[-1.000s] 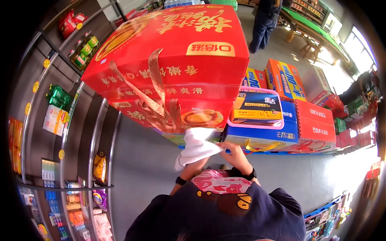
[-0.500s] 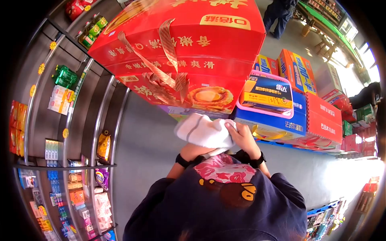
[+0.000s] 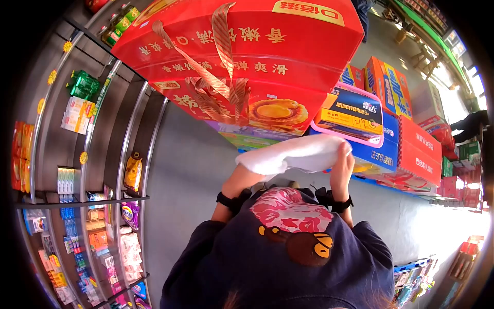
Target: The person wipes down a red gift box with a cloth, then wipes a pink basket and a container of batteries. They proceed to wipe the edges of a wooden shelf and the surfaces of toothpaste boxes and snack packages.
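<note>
A white cloth (image 3: pixel 296 154) is stretched between my two hands in front of my chest. My right hand (image 3: pixel 340 172) pinches its right end between thumb and fingers. The other end drapes over my left hand (image 3: pixel 244 180) and hides the fingers, though that hand bears the cloth up. Just beyond the cloth stands a tall stack of red gift boxes (image 3: pixel 206 67) with striped ribbon handles. A pink basket (image 3: pixel 380 140) holding battery boxes (image 3: pixel 350 113) sits on a blue box (image 3: pixel 381 154) close to my right hand.
Shelves (image 3: pixel 85 203) with packaged goods run along the left. To the right are a red box (image 3: pixel 419 149) and orange-and-blue cartons (image 3: pixel 388 85). Grey floor (image 3: pixel 180 154) shows between shelves and stack. A person's legs (image 3: pixel 364 15) are at the top.
The cloth, bunched before, is now drawn out wider and lifted. My right hand has moved right and slightly up. The view has shifted a little relative to the boxes.
</note>
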A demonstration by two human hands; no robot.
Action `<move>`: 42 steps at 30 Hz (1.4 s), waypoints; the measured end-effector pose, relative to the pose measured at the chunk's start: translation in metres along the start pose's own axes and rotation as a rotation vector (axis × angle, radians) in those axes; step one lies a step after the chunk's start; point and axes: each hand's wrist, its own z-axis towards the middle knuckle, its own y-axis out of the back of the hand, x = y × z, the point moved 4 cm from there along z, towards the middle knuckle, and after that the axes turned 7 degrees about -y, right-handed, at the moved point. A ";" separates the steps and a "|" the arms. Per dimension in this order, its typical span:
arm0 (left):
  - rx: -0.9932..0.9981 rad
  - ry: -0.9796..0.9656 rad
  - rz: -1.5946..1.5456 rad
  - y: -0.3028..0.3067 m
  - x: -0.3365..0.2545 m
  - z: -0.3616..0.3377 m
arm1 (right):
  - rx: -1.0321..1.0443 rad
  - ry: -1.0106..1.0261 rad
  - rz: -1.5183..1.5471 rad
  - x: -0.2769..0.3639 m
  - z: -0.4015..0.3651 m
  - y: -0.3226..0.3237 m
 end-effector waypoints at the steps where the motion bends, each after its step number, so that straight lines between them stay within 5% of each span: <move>1: -0.022 0.114 -0.153 0.001 0.008 0.000 | -0.111 0.029 0.108 0.007 0.009 -0.004; 3: -0.114 0.103 -0.374 0.013 -0.018 0.003 | -0.084 0.078 0.327 0.047 0.020 -0.027; 5: -0.436 -0.077 -0.733 0.023 -0.026 0.011 | 0.031 0.103 0.078 0.038 0.047 -0.034; 7: -0.490 -0.170 -0.859 0.027 -0.035 0.024 | 0.160 0.432 -0.060 0.043 0.050 -0.074; 9: -0.437 -0.229 -0.856 0.031 -0.053 0.037 | -0.129 0.831 -0.279 0.056 0.049 -0.099; 10: -0.435 -0.231 -0.857 0.029 -0.051 0.038 | -0.171 0.872 -0.292 0.045 0.053 -0.098; 17: -0.247 0.070 -0.717 -0.017 -0.007 0.031 | -0.046 0.689 -0.515 -0.024 0.042 -0.070; 23: -0.452 0.110 -0.948 -0.015 0.002 0.027 | 0.064 0.527 -0.454 -0.045 0.037 -0.052; 25: -0.483 0.043 -0.984 -0.004 -0.019 0.030 | 0.069 0.580 -0.354 -0.023 0.035 -0.053; 28: -0.636 -0.333 -0.911 0.021 -0.064 0.044 | 0.170 0.467 -0.140 0.028 0.038 -0.061; 30: -0.580 -0.514 -0.601 0.037 -0.085 0.055 | 0.120 0.736 -0.155 0.071 0.039 -0.082; 31: -0.593 -0.413 -0.438 0.042 -0.094 0.060 | 0.090 0.882 -0.217 0.085 0.039 -0.092; 33: -0.555 -0.536 0.110 0.048 -0.108 0.079 | -0.040 1.070 -0.394 0.077 0.047 -0.102; 34: -0.575 -0.511 0.070 0.043 -0.110 0.083 | -0.079 1.110 -0.398 0.068 0.048 -0.100; 38: -0.547 -0.665 0.391 0.014 -0.099 0.082 | -0.022 0.969 -0.468 0.015 0.046 -0.082; 42: -0.351 -0.470 0.313 -0.029 -0.042 0.059 | 0.186 0.526 -0.471 -0.048 0.033 -0.036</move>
